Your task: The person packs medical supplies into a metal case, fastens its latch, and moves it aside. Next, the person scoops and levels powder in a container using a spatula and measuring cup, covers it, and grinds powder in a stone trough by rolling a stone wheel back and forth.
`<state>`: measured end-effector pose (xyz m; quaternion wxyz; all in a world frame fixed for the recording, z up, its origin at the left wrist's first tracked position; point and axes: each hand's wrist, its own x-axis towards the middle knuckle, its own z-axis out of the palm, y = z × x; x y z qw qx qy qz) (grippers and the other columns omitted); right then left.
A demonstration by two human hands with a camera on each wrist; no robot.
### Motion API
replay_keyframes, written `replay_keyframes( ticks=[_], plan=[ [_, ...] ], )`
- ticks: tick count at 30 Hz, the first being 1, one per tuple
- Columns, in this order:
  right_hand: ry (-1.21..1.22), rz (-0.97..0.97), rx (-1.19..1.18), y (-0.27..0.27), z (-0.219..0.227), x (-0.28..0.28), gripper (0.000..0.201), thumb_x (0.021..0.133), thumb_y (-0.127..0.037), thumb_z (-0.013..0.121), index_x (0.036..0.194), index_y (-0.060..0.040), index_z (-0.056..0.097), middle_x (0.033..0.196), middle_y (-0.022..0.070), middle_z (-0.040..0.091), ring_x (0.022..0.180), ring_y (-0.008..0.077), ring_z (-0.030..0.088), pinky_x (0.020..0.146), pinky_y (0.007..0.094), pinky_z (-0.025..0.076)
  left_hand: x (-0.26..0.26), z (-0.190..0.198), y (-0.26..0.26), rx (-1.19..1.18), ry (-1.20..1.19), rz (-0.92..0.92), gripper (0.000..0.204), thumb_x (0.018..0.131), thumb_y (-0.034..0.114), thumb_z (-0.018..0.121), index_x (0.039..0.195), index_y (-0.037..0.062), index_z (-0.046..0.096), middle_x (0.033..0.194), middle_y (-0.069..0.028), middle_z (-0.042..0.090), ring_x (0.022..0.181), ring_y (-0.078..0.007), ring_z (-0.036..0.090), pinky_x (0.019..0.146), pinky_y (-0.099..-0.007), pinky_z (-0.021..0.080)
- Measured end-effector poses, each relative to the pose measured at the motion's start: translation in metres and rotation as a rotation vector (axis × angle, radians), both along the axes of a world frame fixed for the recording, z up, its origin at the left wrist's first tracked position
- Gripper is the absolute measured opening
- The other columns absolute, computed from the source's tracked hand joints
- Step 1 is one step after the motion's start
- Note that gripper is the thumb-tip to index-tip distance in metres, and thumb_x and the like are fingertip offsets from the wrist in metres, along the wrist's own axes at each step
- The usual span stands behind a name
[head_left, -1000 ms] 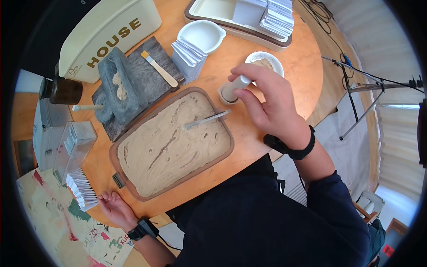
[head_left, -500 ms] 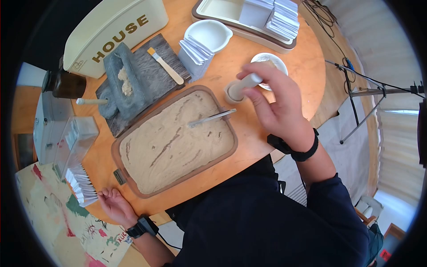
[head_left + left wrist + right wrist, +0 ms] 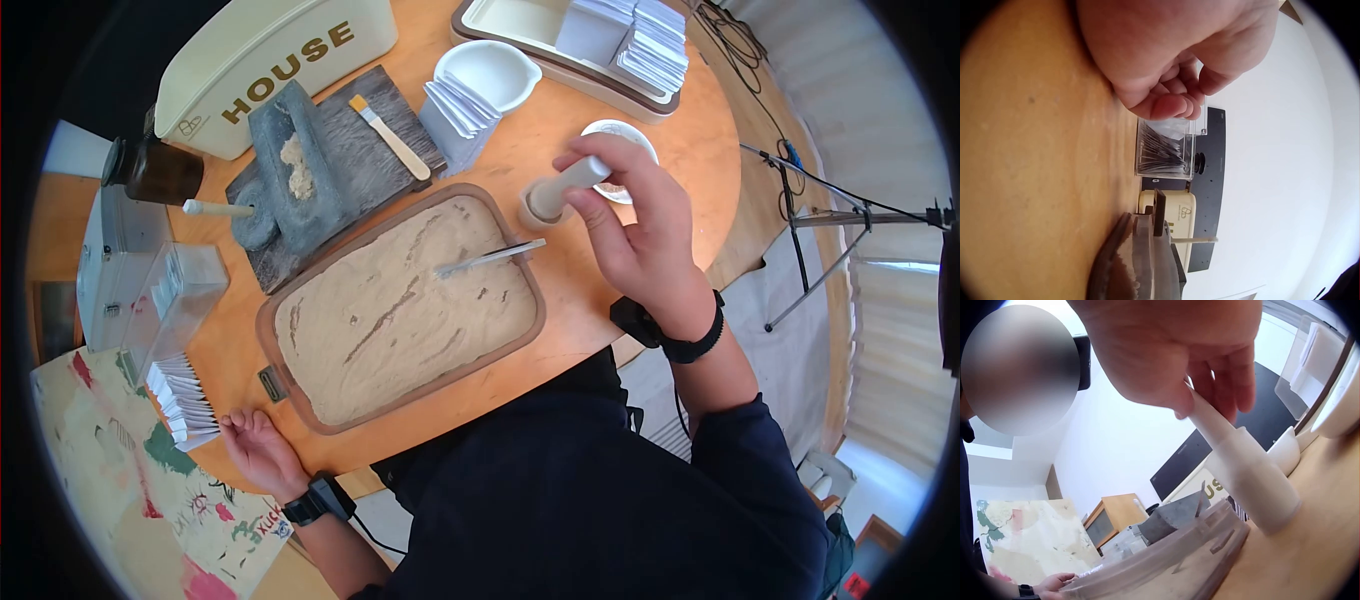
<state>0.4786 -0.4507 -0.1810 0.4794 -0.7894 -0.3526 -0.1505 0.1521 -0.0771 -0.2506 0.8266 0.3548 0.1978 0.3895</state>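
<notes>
Wooden table [image 3: 702, 160]: powder-filled tub [image 3: 264, 325], pale cylindrical vessel [image 3: 528, 213] by its corner. Grey board [image 3: 350, 125], HOUSE bin [image 3: 285, 55], spouted bowl [image 3: 502, 72], round bowl [image 3: 648, 140], brown-rimmed tray [image 3: 530, 47] also on it.

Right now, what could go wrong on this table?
The small cup could tip: the right hand pinches the slanted white rod standing in it, while the left hand lies well away and steadies nothing.

The flat strip juts past the tub's rim close to the cup, so a sideways bump might knock it and scatter powder.
</notes>
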Motion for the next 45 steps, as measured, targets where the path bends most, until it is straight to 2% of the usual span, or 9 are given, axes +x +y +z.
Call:
replay_keyframes(
  ticks=[9,12,20,24,26,33,36,41,45],
  plan=[
    [0.029,0.011,-0.090,0.000,-0.001,-0.002,0.034,0.082,-0.002,0.070,0.115,-0.0065,0.062,0.098,0.0106,0.070,0.089,0.0288,0.069,0.077,0.0352,0.054,0.002,-0.002,0.002,0.020,0.009,0.022,0.015,0.104,0.014,0.048,0.098,0.0018,0.053,0.087,-0.0055,0.047,0.075,-0.0137,0.043,0.069,-0.0273,0.039],
    [0.021,-0.021,0.012,0.000,0.002,-0.004,0.033,0.083,-0.003,0.070,0.114,-0.0077,0.062,0.098,0.0104,0.070,0.089,0.0288,0.068,0.076,0.0352,0.054,0.001,0.000,-0.002,0.026,0.012,0.014,0.014,0.104,0.014,0.048,0.098,0.0021,0.052,0.087,-0.0051,0.047,0.075,-0.0134,0.043,0.069,-0.0272,0.039],
    [0.008,-0.019,-0.139,-0.001,0.003,-0.002,0.034,0.081,-0.001,0.069,0.114,-0.0089,0.063,0.094,0.0104,0.070,0.087,0.0285,0.068,0.075,0.0358,0.054,0.001,-0.001,0.000,0.015,-0.006,0.012,0.014,0.105,0.013,0.045,0.098,0.0017,0.050,0.088,-0.0057,0.045,0.077,-0.0143,0.042,0.070,-0.0281,0.040],
    [-0.028,-0.023,-0.124,-0.001,0.009,-0.001,0.033,0.082,-0.001,0.069,0.113,-0.0086,0.063,0.092,0.0098,0.070,0.085,0.0285,0.068,0.074,0.0356,0.054,0.002,-0.001,-0.002,0.007,0.011,0.049,0.016,0.105,0.016,0.047,0.098,0.0031,0.052,0.087,-0.0049,0.047,0.075,-0.0134,0.043,0.069,-0.0274,0.039],
    [0.023,-0.045,0.005,-0.001,0.015,-0.003,0.033,0.082,-0.001,0.070,0.113,-0.0081,0.063,0.091,0.0095,0.070,0.084,0.0274,0.067,0.073,0.0353,0.054,0.003,0.001,-0.003,0.026,0.012,0.029,0.016,0.106,0.016,0.047,0.098,0.0028,0.053,0.087,-0.0050,0.047,0.075,-0.0134,0.043,0.069,-0.0274,0.039],
    [0.050,-0.022,-0.103,0.001,0.002,-0.004,0.033,0.082,0.000,0.069,0.114,-0.0067,0.063,0.091,0.0094,0.070,0.084,0.0263,0.068,0.073,0.0348,0.055,0.003,0.000,0.000,0.002,-0.002,0.034,0.016,0.106,0.016,0.046,0.098,0.0026,0.052,0.087,-0.0053,0.047,0.075,-0.0136,0.042,0.069,-0.0276,0.039],
    [0.040,-0.021,0.036,0.000,0.004,-0.003,0.032,0.083,-0.002,0.068,0.114,-0.0081,0.063,0.091,0.0098,0.070,0.084,0.0279,0.067,0.074,0.0358,0.054,0.002,0.002,-0.003,0.006,-0.022,-0.004,0.016,0.105,0.015,0.047,0.098,0.0026,0.052,0.087,-0.0056,0.048,0.075,-0.0139,0.043,0.069,-0.0276,0.039],
    [0.012,-0.032,-0.166,0.005,0.003,-0.003,0.035,0.081,-0.002,0.069,0.114,-0.0104,0.063,0.094,0.0116,0.069,0.085,0.0301,0.068,0.073,0.0366,0.053,0.002,0.002,-0.002,-0.003,-0.016,0.008,0.015,0.105,0.015,0.046,0.098,0.0026,0.051,0.088,-0.0061,0.048,0.076,-0.0144,0.043,0.070,-0.0282,0.039],
    [0.002,-0.004,-0.164,0.002,0.005,-0.005,0.036,0.080,-0.002,0.070,0.114,-0.0099,0.063,0.094,0.0116,0.070,0.084,0.0305,0.068,0.073,0.0374,0.054,0.002,0.003,-0.003,-0.001,-0.024,0.020,0.016,0.106,0.014,0.043,0.100,0.0013,0.051,0.090,-0.0068,0.048,0.077,-0.0152,0.043,0.071,-0.0285,0.040]
  ],
)
